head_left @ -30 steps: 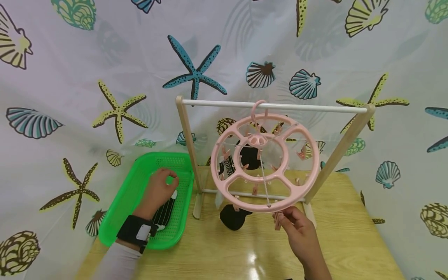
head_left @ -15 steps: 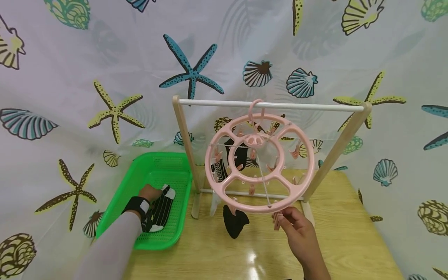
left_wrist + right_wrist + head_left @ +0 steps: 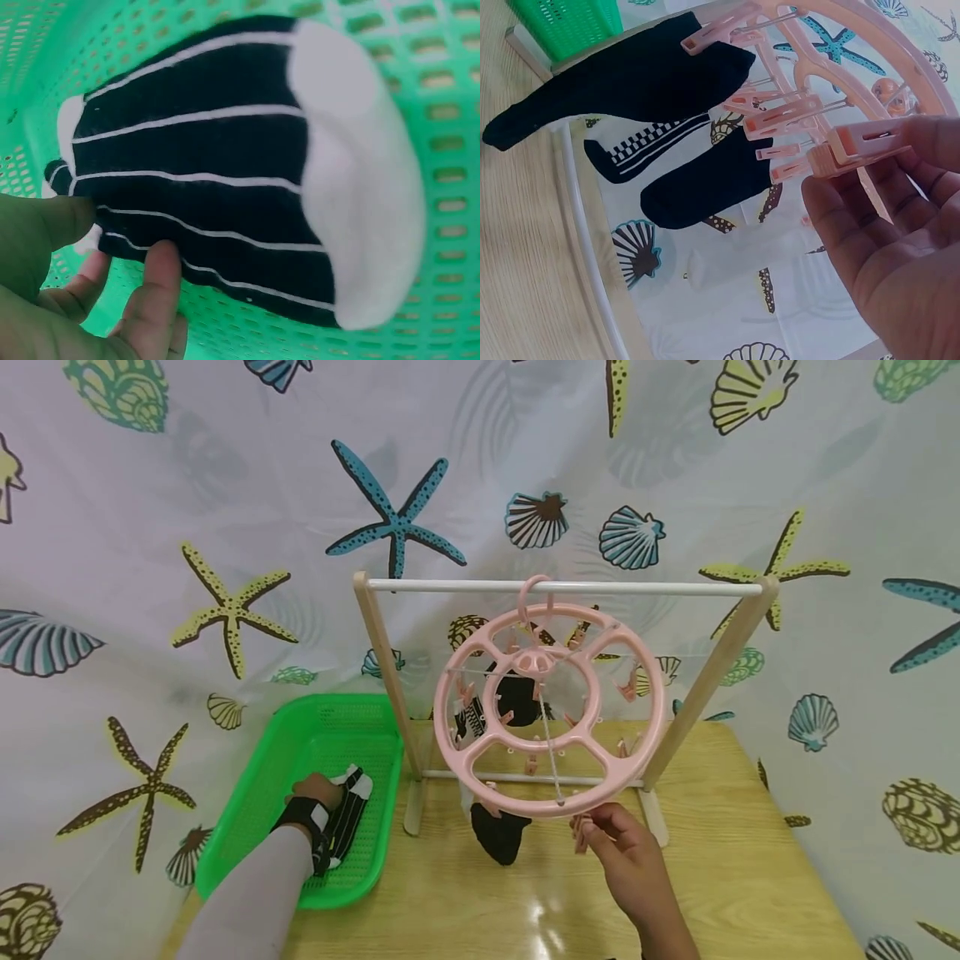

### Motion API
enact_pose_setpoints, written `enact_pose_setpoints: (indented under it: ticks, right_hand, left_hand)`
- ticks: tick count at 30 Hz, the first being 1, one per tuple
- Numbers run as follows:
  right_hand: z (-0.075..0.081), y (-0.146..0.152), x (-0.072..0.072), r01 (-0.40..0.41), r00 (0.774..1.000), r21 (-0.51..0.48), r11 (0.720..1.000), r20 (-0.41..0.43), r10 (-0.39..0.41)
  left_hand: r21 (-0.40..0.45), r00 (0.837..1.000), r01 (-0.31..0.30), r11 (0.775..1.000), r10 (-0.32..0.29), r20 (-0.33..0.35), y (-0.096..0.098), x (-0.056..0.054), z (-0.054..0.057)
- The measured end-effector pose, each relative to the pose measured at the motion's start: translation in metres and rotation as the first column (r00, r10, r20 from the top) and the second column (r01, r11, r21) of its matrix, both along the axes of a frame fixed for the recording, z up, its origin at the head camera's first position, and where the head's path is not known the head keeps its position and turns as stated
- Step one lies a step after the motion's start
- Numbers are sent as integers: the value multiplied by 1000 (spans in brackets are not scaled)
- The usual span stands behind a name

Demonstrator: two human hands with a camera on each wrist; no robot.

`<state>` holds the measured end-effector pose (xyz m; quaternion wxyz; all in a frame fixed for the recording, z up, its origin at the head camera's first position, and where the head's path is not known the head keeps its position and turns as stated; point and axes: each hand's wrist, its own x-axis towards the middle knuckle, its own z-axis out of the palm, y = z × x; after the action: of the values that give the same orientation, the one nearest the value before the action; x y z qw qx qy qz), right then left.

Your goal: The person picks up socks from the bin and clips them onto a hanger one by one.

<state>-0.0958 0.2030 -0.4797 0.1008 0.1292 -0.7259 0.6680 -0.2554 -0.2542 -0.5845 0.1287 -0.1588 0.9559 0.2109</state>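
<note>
My left hand (image 3: pixel 317 789) is down in the green basket (image 3: pixel 242 802), at a black sock (image 3: pixel 351 810) with thin white stripes and white ends. In the left wrist view the thumb and relaxed fingers (image 3: pixel 161 270) touch the sock's edge, spread apart. My right hand (image 3: pixel 628 860) pinches a pink clothespin (image 3: pixel 870 142) between thumb and fingers; it hangs from the near rim of a round pink drying hanger (image 3: pixel 645 752). Nothing shows in that clothespin's jaws. Other clothespins hold a black sock (image 3: pixel 637 71), a checkered sock (image 3: pixel 641 150) and another black sock (image 3: pixel 705 187).
The hanger hooks over the white bar (image 3: pixel 450 586) of a wooden-legged rack (image 3: pixel 708 685) on a light wood table (image 3: pixel 750 860). More pink clothespins (image 3: pixel 531 766) dangle around the rings. Behind stands a white curtain (image 3: pixel 285 485) with shells and starfish.
My left hand has lowered into the basket and reached the striped sock. The right hand keeps its pinch on the clothespin. The hanging socks swung slightly, and the view shifted a little.
</note>
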Motion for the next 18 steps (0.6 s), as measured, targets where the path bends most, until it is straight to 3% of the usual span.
enact_pose_setpoints:
  ticks: [7,11,14,18]
  right_hand:
    - [0,-1,1,-19,1000,-11,1000,-24,18]
    - [0,-1,0,-15,999,-1,1000,-31,15]
    - [1,-3,0,-1,1000,-1,1000,-13,1]
    - [0,-5,-1,-10,1000,-10,1000,7,10]
  left_hand:
    - [-9,1000,-5,1000,5,-30,-1,1,0]
    - [104,993,0,995,12,-119,-1,-4,1]
    - [274,980,46,961,9,-197,2,-6,11]
    - [442,972,124,888,-19,-234,13,0,37]
